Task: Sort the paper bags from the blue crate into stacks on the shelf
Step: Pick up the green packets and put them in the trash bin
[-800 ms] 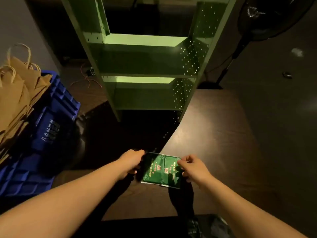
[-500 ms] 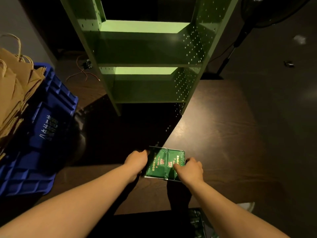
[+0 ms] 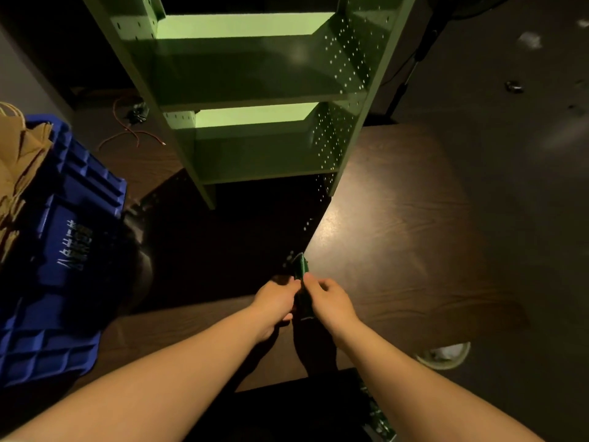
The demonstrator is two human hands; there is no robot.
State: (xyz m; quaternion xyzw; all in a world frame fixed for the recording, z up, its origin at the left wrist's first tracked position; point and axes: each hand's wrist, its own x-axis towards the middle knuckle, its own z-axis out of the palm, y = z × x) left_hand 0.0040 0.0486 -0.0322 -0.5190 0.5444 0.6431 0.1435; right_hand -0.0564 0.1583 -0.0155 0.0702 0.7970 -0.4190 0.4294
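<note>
While both hands pinch the folded green paper bag (image 3: 301, 282) between them, left hand (image 3: 276, 302) and right hand (image 3: 331, 302) fingertips nearly meeting, thin grips risk it slipping edge-on to the table (image 3: 414, 237), well short of the green shelf (image 3: 255, 81).

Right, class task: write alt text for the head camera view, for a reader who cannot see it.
Two bare hands, left hand and right hand, pinch a small glossy green paper bag edge-on above a dark wooden table. Ahead stands a green metal shelf; at left, a blue plastic crate holds brown paper bags.
</note>
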